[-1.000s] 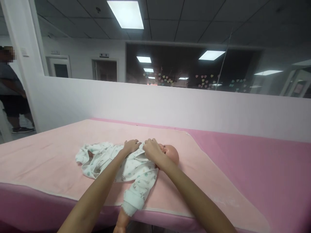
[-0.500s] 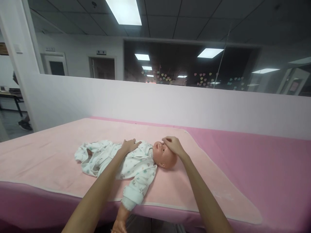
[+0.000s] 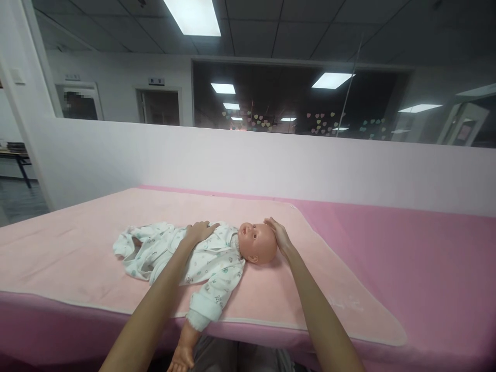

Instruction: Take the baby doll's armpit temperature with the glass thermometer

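Note:
A baby doll (image 3: 258,244) in a white printed romper (image 3: 213,261) lies on its back, its head to the right. My left hand (image 3: 200,232) rests flat on the romper at the doll's chest and belly, fingers stretched out. Against the crown of the doll's head lies my right hand (image 3: 279,235), fingers extended along its far side; it grips nothing. One doll arm (image 3: 188,341) hangs over the near edge, its sleeve cuff folded back. The doll's other arm is hidden.
Under the doll spreads a peach pad (image 3: 93,217) on a pink surface (image 3: 437,258). Behind it stands a low white partition (image 3: 271,165). Windows with heart stickers and doors lie beyond. A person, blurred, shows at the far left door. A table (image 3: 15,155) stands at left.
My right hand has slid from the doll's forehead to the crown of its head, its fingers straightening. My left hand stays on the doll's body. The view has shifted slightly.

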`<state>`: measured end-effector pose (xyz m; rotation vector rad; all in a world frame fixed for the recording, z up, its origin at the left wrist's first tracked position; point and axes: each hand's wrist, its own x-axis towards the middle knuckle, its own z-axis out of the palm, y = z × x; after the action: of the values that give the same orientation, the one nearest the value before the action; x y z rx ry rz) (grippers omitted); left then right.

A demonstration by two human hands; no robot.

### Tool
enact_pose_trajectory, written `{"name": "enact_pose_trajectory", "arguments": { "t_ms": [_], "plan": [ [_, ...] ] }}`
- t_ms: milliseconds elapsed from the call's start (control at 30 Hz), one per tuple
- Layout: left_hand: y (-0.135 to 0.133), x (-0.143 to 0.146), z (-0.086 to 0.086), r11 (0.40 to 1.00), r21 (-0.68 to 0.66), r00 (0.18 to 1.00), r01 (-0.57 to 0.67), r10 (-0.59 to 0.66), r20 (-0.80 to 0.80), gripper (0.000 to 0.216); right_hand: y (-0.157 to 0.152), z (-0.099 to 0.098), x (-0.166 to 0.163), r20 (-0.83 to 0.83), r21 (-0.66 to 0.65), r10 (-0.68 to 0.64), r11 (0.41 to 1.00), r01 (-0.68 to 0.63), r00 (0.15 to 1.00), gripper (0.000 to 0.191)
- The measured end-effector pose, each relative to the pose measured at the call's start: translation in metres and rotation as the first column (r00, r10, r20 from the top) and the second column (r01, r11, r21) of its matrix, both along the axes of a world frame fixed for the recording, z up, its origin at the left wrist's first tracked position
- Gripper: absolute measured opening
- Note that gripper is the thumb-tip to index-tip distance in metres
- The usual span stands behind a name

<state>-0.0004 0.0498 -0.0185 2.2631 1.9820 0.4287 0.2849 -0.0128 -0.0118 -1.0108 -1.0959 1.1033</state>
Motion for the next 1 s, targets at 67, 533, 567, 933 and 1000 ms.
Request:
{"name": "enact_pose_trajectory", "arguments": {
  "t_ms": [67, 533, 567, 933, 1000],
  "plan": [
    [-0.0001, 0.0, -0.0001, 1.0, 0.0, 1.0, -0.005, 0.005, -0.001, 0.065, -0.001, -0.0007, -0.0004, 0.01, -0.01, 0.038, 0.999, -0.038, 0.999, 0.034],
    [0.0002, -0.0007, 0.0, 1.0, 0.003, 1.0, -0.003, 0.003, 0.015, 0.063, -0.0038, -0.0011, -0.0004, 0.048, -0.014, 0.08, 0.997, -0.079, 0.996, 0.039],
    [0.0003, -0.0008, -0.0001, 1.0, 0.004, 1.0, -0.002, 0.002, 0.017, 0.063, -0.0036, -0.001, -0.0004, 0.049, -0.014, 0.077, 0.997, -0.076, 0.996, 0.039],
    [-0.0003, -0.0009, -0.0002, 1.0, 0.005, 1.0, -0.002, 0.002, 0.029, 0.064, -0.0049, -0.0005, -0.001, 0.056, -0.019, 0.079, 0.997, -0.078, 0.995, 0.04],
    [-0.0001, -0.0009, -0.0003, 1.0, 0.006, 1.0, -0.001, 0.001, 0.028, 0.064, -0.0041, 0.0002, -0.0005, 0.053, -0.007, 0.063, 0.998, -0.063, 0.997, 0.04]
  ]
}}
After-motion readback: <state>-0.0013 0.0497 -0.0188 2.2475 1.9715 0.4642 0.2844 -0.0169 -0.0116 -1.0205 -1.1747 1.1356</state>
